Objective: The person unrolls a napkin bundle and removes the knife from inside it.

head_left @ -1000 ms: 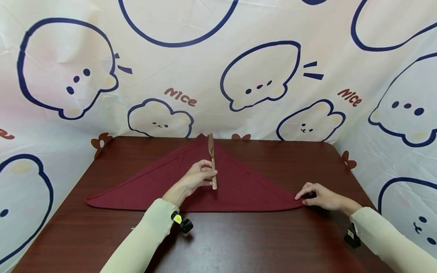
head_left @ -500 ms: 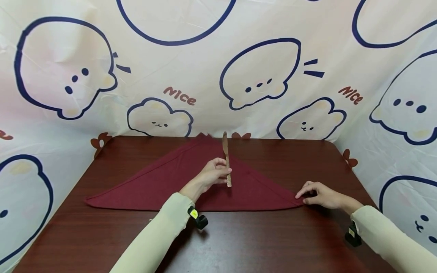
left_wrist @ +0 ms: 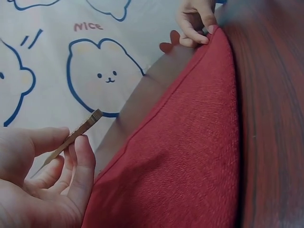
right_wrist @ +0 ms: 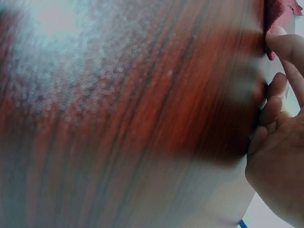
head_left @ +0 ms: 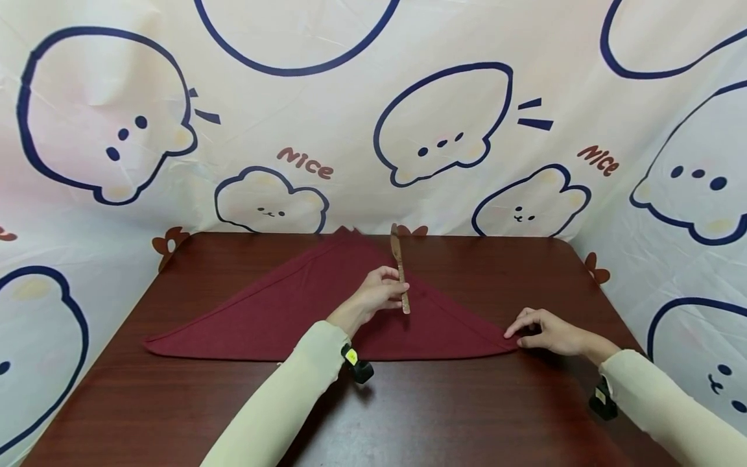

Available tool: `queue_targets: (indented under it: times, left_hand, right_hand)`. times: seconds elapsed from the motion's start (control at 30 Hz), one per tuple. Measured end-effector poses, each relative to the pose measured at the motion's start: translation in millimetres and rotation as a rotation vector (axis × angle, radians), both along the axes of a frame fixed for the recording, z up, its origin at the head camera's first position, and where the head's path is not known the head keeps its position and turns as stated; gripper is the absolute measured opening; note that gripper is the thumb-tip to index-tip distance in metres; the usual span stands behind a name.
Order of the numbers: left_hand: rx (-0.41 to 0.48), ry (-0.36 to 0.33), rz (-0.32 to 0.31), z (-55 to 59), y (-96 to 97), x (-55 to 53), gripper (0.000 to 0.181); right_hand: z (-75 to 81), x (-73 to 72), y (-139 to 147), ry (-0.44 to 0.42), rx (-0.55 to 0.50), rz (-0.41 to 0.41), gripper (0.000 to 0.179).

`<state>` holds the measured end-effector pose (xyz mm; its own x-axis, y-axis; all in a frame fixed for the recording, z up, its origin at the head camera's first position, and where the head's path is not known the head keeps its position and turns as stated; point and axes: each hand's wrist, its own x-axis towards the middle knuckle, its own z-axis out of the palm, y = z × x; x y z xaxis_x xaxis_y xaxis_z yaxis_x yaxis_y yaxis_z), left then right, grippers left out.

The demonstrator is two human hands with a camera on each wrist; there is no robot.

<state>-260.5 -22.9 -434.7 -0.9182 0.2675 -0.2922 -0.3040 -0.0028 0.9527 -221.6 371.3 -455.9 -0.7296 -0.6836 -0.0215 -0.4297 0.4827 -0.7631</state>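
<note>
A dark red cloth napkin point(head_left: 280, 318), folded into a triangle, lies on the wooden table with its long edge towards me. Over its right half my left hand point(head_left: 373, 294) pinches a gold-coloured table knife point(head_left: 396, 245) by the handle, blade pointing away. In the left wrist view the handle point(left_wrist: 85, 127) sits between thumb and fingers, above the cloth. At the napkin's right corner is my right hand point(head_left: 545, 331), thumb and forefinger pinching the tip. The right wrist view shows that cloth corner point(right_wrist: 274, 21) at the fingertips, mostly cut off by the frame.
The dark wooden table point(head_left: 455, 415) has a glossy surface. A pale cloth backdrop point(head_left: 350, 123) with cartoon drawings hangs along the back and both sides, right at the table's edges. Each wrist wears a small black camera point(head_left: 360, 371).
My left hand has carried the knife to the right across the napkin, from near its middle to over the right half. The right hand has stayed at the corner.
</note>
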Motion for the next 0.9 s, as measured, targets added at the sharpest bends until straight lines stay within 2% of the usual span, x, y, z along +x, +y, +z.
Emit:
queue_targets:
  times: [0.5,0.77,0.9]
  left_hand:
    - [0.028,-0.039,0.000,-3.9,33.6,-7.5,0.025]
    - [0.034,-0.046,-0.003,1.0,50.9,-10.4,0.027]
    - [0.035,-0.049,-0.024,1.8,58.1,-12.5,0.027]
  right_hand:
    - [-0.2,-0.4,0.1,-0.011,0.003,-0.005,0.018]
    - [1.4,0.2,-0.5,-0.011,-0.012,0.014,0.018]
    - [2.4,0.5,-0.2,-0.018,-0.014,0.008,0.018]
